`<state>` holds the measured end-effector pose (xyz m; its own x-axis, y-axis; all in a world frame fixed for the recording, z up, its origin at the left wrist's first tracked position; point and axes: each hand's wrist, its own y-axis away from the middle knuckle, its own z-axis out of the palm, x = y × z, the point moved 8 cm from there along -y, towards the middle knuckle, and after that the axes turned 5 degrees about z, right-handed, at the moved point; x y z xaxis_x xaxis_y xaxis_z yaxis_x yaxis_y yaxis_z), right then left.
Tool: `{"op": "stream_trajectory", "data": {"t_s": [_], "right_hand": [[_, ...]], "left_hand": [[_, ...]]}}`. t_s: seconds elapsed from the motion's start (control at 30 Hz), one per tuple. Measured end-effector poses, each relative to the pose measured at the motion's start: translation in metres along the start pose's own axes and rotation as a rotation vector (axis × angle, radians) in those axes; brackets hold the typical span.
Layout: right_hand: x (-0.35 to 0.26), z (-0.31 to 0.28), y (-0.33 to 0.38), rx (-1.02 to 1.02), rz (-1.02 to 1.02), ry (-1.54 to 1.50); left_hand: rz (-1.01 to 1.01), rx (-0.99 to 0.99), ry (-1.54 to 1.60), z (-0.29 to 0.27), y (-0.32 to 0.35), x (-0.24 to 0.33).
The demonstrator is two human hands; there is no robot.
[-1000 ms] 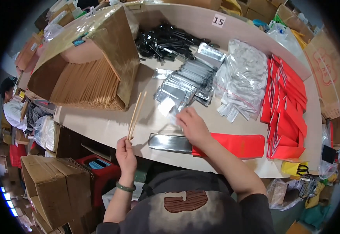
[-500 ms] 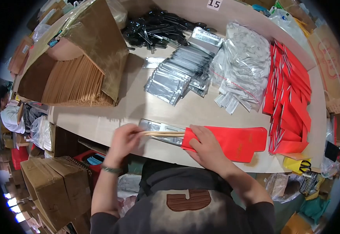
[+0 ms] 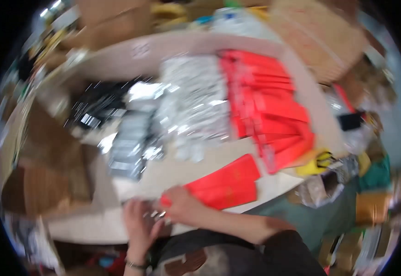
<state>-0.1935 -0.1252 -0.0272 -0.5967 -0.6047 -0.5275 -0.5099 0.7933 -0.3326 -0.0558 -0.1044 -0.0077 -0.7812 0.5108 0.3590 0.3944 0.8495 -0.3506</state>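
Blur over left hand (image 3: 137, 224), grip unclear; right hand (image 3: 180, 205) tight on red pouch (image 3: 226, 183)

Looks like a packing workshop tbh: red sleeves (image 3: 278, 110) and silver packets (image 3: 129, 146) heaped on a worktable (image 3: 85, 225), cardboard boxes (image 3: 317, 39) crammed around.

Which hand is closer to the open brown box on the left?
Left. The left hand is to the right of the open brown box, apart from it; the right hand is farther right, at the left end of the red packet.
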Motion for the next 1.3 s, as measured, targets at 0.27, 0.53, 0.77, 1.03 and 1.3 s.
{"op": "stream_trajectory", "data": {"t_s": [0.27, 0.53, 0.77, 1.03, 1.3], "right_hand": [[0.112, -0.192, -0.009, 0.043, 0.439, -0.149], [0.065, -0.035, 0.052, -0.311, -0.264, 0.227], [0.045, -0.033, 0.021, -0.428, 0.455, 0.166], [0.052, -0.015, 0.018, -0.298, 0.541, 0.073], [0.056, -0.01, -0.039, -0.393, 0.297, 0.044]], "left_hand": [[-0.36, -0.105, 0.109, -0.013, 0.017, -0.06], [0.019, -0.439, 0.82, 0.05, -0.027, 0.079], [-0.513, -0.199, 0.304, 0.018, 0.02, -0.017], [-0.302, -0.434, 0.172, 0.006, 0.026, -0.018], [0.088, -0.2, 0.13, -0.036, -0.017, -0.002]]}}
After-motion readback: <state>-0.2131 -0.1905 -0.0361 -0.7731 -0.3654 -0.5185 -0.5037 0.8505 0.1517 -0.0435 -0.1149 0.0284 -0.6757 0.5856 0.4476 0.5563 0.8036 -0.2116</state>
